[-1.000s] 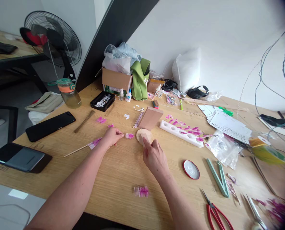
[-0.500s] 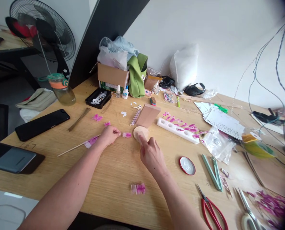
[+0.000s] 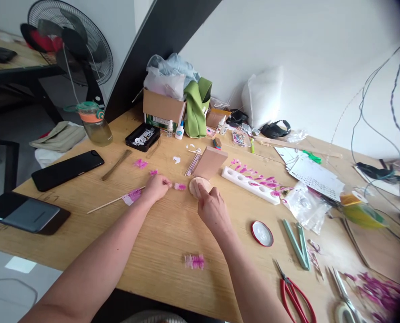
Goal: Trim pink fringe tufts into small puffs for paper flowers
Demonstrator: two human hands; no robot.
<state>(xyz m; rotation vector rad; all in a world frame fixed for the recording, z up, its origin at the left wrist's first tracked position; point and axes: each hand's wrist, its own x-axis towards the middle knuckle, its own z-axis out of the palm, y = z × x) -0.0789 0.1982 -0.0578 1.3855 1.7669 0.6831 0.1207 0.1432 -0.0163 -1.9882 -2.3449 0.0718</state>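
My left hand (image 3: 157, 187) pinches a thin wooden stick (image 3: 111, 203) that lies on the wooden table (image 3: 166, 233). The stick carries pink fuzzy tufts: one by my wrist (image 3: 132, 196) and one just past my fingertips (image 3: 180, 186). My right hand (image 3: 213, 209) presses its index finger down on a round wooden disc (image 3: 200, 186), right of the tuft. A wooden block (image 3: 210, 162) leans just behind the disc.
A white holder with holes (image 3: 250, 184) and pink pieces lies right of the block. A red-rimmed lid (image 3: 262, 233), green tweezers (image 3: 297, 242), red scissors (image 3: 296, 297) and a loose pink tuft (image 3: 195, 261) lie nearer me. A phone (image 3: 67, 163) and tablet (image 3: 26, 214) sit left.
The view has shifted slightly. Both hands stay in place, the left holding the stick and the right finger on the disc.
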